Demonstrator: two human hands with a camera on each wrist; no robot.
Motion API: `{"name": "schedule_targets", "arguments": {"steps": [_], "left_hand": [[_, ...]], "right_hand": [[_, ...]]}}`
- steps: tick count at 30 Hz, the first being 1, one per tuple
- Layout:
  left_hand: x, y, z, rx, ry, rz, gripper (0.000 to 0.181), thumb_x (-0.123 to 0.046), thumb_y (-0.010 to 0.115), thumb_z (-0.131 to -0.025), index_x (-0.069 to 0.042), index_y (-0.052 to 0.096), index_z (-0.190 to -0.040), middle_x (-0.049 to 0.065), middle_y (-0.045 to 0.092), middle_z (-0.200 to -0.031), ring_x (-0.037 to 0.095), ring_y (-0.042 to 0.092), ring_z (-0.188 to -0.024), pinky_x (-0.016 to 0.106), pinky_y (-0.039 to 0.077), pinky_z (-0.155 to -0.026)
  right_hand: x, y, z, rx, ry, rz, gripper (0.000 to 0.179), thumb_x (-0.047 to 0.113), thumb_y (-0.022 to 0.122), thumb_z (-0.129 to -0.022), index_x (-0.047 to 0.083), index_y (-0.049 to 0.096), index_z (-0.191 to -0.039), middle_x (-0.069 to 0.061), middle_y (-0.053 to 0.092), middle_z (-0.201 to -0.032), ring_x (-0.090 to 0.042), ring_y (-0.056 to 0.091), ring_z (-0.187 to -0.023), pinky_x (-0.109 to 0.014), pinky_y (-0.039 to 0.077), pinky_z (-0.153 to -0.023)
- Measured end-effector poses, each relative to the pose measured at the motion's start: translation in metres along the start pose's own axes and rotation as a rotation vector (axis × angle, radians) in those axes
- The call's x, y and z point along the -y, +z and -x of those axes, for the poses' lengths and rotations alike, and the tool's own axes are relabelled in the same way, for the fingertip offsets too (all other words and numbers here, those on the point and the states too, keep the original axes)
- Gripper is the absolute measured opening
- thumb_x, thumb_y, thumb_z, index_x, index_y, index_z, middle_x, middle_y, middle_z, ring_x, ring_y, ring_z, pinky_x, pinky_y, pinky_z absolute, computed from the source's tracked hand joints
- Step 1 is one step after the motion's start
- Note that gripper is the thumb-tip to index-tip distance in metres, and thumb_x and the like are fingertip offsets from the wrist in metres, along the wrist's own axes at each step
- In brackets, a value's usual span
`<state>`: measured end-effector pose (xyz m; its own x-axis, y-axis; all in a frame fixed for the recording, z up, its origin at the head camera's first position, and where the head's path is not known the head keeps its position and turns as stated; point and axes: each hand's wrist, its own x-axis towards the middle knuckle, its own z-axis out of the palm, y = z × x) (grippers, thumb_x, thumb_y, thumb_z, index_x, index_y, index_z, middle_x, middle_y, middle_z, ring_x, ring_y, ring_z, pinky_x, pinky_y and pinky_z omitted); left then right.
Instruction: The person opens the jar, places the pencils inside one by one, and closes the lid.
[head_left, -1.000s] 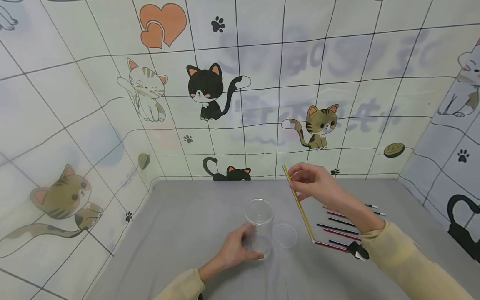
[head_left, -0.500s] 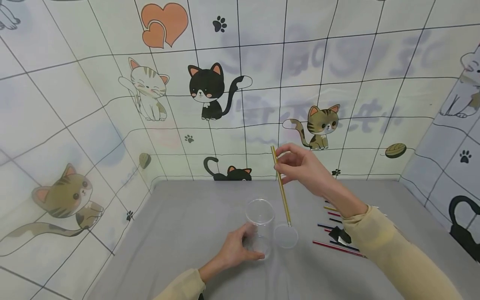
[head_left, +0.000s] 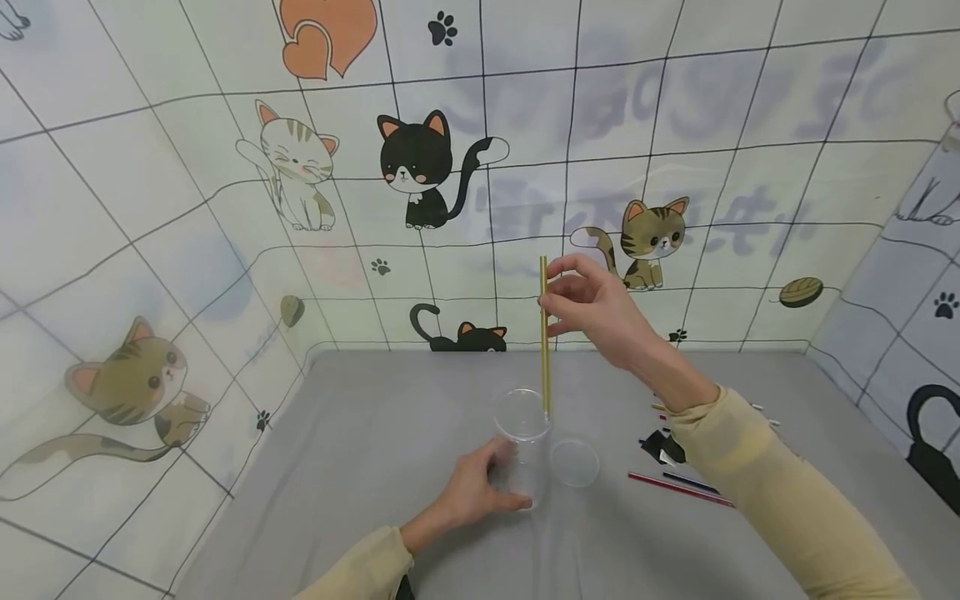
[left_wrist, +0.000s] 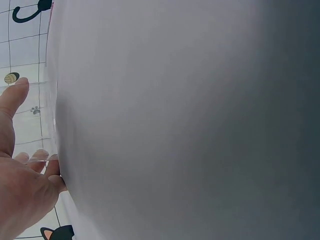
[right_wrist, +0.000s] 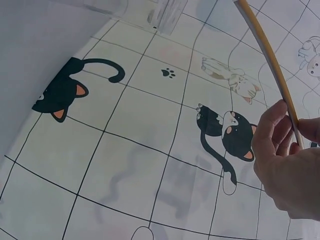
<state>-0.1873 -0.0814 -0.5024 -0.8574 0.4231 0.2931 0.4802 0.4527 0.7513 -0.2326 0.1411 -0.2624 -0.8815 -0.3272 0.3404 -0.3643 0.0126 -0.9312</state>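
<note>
My left hand (head_left: pixel 474 487) grips a clear, upright cylindrical cup (head_left: pixel 531 454) low on its side, thumb at the front near the base. In the right hand (head_left: pixel 596 312), thumb and fingers pinch a long yellow pencil (head_left: pixel 545 358), held nearly vertical. Its lower end overlaps the right side of the cup's rim in the head view. The right wrist view shows the pencil (right_wrist: pixel 267 55) rising from the fingertips of the hand (right_wrist: pixel 285 165), with a clear part of the cup (right_wrist: pixel 170 15) at the top. Only a faint edge of the cup shows in the left wrist view, beside the hand (left_wrist: pixel 27 185).
A clear round lid (head_left: pixel 575 463) lies just right of the cup on the grey table (head_left: pixel 390 417). Further right, a red pencil (head_left: pixel 678 488), a dark blue one (head_left: pixel 690 482) and several others lie partly under the right forearm. A cat-print sheet (head_left: pixel 450 275) hangs behind.
The right hand has moved left and up with the pencil, which has swung from slanted over the table to nearly upright at the cup. The left hand keeps its hold on the cup.
</note>
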Motion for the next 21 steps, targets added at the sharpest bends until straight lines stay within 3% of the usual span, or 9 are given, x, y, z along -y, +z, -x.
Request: {"name": "schedule_targets", "arguments": {"steps": [5, 16, 21], "left_hand": [[0.000, 0.000, 0.000, -0.002, 0.007, -0.010, 0.061, -0.022, 0.095, -0.064, -0.008, 0.062, -0.113, 0.002, 0.067, -0.102, 0.013, 0.060, -0.092, 0.029, 0.052, -0.082], [-0.001, 0.000, 0.000, 0.008, -0.016, 0.018, 0.060, -0.019, 0.095, -0.064, -0.009, 0.062, -0.113, 0.002, 0.068, -0.104, 0.011, 0.060, -0.094, 0.027, 0.052, -0.083], [0.001, 0.001, 0.000, -0.002, 0.005, 0.011, 0.059, -0.020, 0.095, -0.064, -0.010, 0.062, -0.111, 0.001, 0.067, -0.102, 0.011, 0.060, -0.092, 0.027, 0.052, -0.081]], "right_hand": [[-0.006, 0.005, -0.004, 0.002, -0.033, -0.015, 0.027, -0.004, 0.062, -0.095, -0.001, 0.050, -0.119, -0.010, 0.064, -0.095, -0.022, 0.062, -0.087, -0.043, 0.060, -0.073], [-0.027, 0.011, 0.002, 0.042, -0.001, 0.029, 0.029, -0.005, 0.062, -0.095, -0.004, 0.049, -0.121, -0.013, 0.065, -0.096, -0.022, 0.065, -0.086, -0.045, 0.060, -0.071], [-0.037, 0.012, 0.009, 0.068, 0.029, 0.042, 0.028, -0.003, 0.062, -0.095, -0.002, 0.051, -0.120, -0.016, 0.065, -0.097, -0.031, 0.065, -0.090, -0.047, 0.060, -0.072]]}}
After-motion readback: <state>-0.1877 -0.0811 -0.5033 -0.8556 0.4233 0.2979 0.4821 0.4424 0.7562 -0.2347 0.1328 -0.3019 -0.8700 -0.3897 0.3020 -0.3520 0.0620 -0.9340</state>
